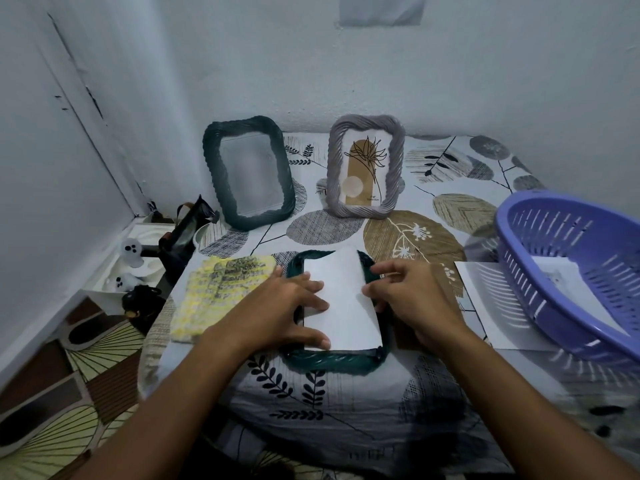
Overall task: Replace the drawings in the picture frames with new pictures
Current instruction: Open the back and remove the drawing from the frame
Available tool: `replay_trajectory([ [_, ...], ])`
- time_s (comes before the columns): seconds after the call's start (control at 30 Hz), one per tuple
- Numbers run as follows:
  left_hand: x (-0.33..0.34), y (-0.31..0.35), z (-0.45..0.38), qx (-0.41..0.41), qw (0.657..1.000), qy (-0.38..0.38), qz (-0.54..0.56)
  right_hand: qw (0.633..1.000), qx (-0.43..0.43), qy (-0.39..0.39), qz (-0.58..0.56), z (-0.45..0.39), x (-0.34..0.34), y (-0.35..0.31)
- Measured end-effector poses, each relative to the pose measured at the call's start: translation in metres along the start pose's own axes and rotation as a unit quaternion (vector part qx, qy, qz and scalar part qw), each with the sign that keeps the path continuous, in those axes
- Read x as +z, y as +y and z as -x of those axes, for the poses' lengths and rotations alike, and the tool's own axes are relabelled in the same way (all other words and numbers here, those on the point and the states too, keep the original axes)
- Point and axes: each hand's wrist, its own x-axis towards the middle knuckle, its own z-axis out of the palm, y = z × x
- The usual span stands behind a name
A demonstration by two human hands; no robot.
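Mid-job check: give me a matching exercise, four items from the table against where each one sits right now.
Things:
1. grey frame
2. white sheet
3. yellow drawing
4. purple basket

Places:
A. flat on the cloth, left of the green frame
B. at the table's right edge
C. upright at the back by the wall
D. on the green frame, under both hands

Pairs: 1-C, 2-D, 3-A, 4-B

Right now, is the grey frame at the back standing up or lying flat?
Standing. The grey frame is propped upright, leaning slightly back, with its plant drawing facing the camera.
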Motion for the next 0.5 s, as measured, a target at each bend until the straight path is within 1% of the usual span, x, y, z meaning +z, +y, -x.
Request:
replay_trajectory([
  [0.1,0.000,-0.001,0.000,-0.001,1.000,0.001,-0.003,0.994,-0.035,-0.004,0.105,-0.002,0.004,0.004],
  [0.17,-0.001,-0.001,0.000,0.003,1.000,0.002,-0.006,0.989,-0.052,-0.006,0.138,-0.001,0.007,0.004],
  [0.23,-0.001,-0.003,0.001,0.011,1.000,0.019,0.015,0.990,-0.046,-0.008,0.131,0.000,0.007,0.002],
  [0.27,-0.003,-0.003,0.002,0.014,0.998,0.044,0.042,0.993,-0.034,-0.008,0.113,0.000,0.005,0.000],
  [0.3,-0.004,-0.002,0.002,0.011,0.994,0.084,0.074,0.997,-0.017,-0.008,0.081,0.000,0.003,-0.003],
  [0.37,-0.006,0.000,0.003,-0.019,0.972,0.189,0.137,0.999,0.031,-0.015,-0.020,-0.001,-0.004,-0.007],
  [0.43,-0.009,0.006,0.002,-0.061,0.932,0.283,0.220,0.992,0.078,-0.022,-0.097,-0.003,-0.012,-0.010],
  [0.47,-0.011,0.011,0.001,-0.089,0.907,0.310,0.271,0.989,0.092,-0.025,-0.116,-0.004,-0.017,-0.010],
  [0.5,-0.013,0.016,-0.001,-0.119,0.881,0.317,0.330,0.986,0.099,-0.030,-0.133,-0.005,-0.021,-0.011],
])
